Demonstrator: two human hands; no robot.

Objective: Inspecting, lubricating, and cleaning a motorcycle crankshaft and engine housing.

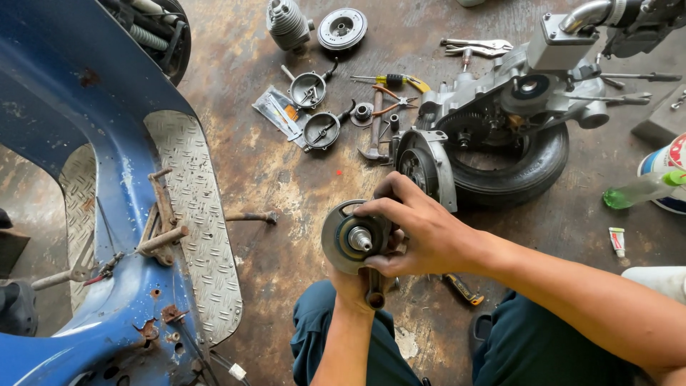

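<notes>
Hands (418, 232), two, grip one round part (345, 239).

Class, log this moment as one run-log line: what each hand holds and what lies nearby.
right hand: grips round metal disc part | left hand: supports it below | nearby: engine with tyre, blue scooter body

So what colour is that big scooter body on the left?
Blue, with rust patches and grey patterned metal footplates; the scooter body shows in the head view.

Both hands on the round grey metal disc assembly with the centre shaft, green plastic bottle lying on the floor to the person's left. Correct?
Not quite. The head view shows both hands, left and right, on the round grey metal disc assembly, but the green plastic bottle lies to the person's right, not left.
</notes>
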